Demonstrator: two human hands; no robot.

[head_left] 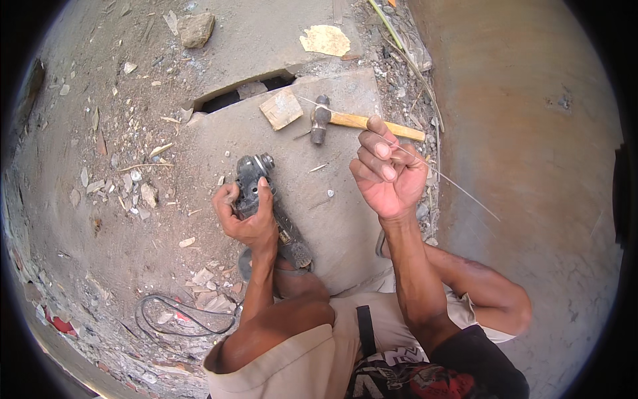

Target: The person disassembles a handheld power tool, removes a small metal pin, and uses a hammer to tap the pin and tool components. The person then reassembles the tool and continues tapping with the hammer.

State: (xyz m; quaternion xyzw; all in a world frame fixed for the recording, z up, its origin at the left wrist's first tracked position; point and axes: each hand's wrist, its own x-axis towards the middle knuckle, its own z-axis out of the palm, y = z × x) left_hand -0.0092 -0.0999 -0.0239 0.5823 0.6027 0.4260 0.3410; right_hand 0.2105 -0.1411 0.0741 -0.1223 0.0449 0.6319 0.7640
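Note:
My left hand grips a dark angle grinder by its head, thumb along the casing; no disc shows on its spindle. My right hand, palm up with fingers curled, pinches a long thin wire that slants down to the right. Just beyond it lies a ball-peen hammer with a yellow wooden handle, beside a small wooden block. A few short nail-like pieces lie on the concrete slab.
The slab has a dark gap at the back, with a stone and pale scrap beyond. Rubble and a black cord are left; a smooth brownish surface spans the right. My bent legs are below.

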